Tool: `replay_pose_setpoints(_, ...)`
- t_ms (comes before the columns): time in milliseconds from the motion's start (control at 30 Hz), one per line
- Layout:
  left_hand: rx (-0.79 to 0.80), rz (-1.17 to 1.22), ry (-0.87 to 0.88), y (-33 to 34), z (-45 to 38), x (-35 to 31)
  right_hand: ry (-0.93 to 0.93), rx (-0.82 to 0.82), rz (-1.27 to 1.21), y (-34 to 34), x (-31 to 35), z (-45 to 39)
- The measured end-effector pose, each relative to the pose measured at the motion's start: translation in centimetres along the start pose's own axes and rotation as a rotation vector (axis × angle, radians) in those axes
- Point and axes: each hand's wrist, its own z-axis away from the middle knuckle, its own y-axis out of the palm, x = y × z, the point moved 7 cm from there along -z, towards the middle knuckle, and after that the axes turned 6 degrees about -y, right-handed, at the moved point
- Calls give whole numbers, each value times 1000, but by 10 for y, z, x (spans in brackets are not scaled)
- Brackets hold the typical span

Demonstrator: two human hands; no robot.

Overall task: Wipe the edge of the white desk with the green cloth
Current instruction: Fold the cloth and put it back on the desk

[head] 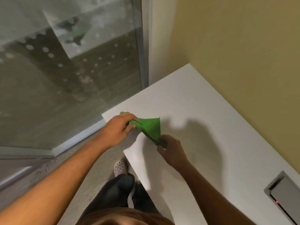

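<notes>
Head view, looking down. Nearest the camera, below both hands, a fringe of reddish-brown hair [125, 216] crosses the bottom edge, and above it stand dark trouser legs [118, 194] and one white perforated clog [120, 168] on the grey floor [90, 174], just beside the near edge of the flat white worktop [203, 168]. To the right of the right forearm, well apart from it, a grey metal hatch [285, 197] is set into the worktop, with a small red light at its near corner.

The right hand [172, 151] hangs over the worktop close to its near edge, fingers curled shut, pinching the lower corner of the green cloth [151, 127]. The left hand [118, 127] lies over the worktop's left corner, fingers closed around the upper left end of the same cloth, with the thumb below it. The cloth is stretched between the two hands as a folded, roughly triangular sheet, its free corner pointing up and to the right; it sits over the corner region of the worktop, but whether it touches the surface cannot be told. Shadows of the hands fall on the worktop to the right of them.

Beyond the left hand rises a frosted glass panel [68, 70] with a dotted pattern in a metal frame [142, 46]. Beyond the right hand stands a plain yellow wall [235, 54].
</notes>
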Motion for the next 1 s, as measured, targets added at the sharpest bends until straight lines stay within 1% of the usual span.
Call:
replay_pose_setpoints(100, 65, 240, -135, -22, -16, 10, 17, 5, -63, -36, 15, -3)
replay_pose_setpoints(200, 145, 422, -257, -27, -35, 29, -8, -92, -93, -63, 24, -18)
replay_pose_setpoints(300, 192, 460, -323, -15, -52, 48, -50, -127, 4, -69, 30, -44)
replay_pose_setpoints(400, 226, 404, -353, 2, -69, 66, -78, -130, 109, -62, 33, -64)
replay_pose_setpoints(500, 257, 277, -265, 10, -80, 79, -42, -94, 184, -50, 32, -69)
replay_pose_setpoints(633, 214, 51, 21, 13, -69, 87, -58, -157, 367, -31, 20, -38)
replay_pose_setpoints(700, 279, -72, 117, 26, -55, 90, -65, -143, 408, -16, 10, -18)
replay_pose_setpoints(800, 445, -234, 161, 52, -36, 99, 4, -18, 481, 9, -9, -5)
replay_pose_setpoints(867, 487, -212, 180, 61, -27, 100, 60, 9, 516, 17, -13, -8)
replay_pose_setpoints(933, 455, -141, 149, 62, -28, 98, 96, -76, 511, 15, -8, -20)
replay_pose_setpoints(1000, 374, -141, 105, 61, -38, 94, 114, -157, 484, 13, -1, -37)
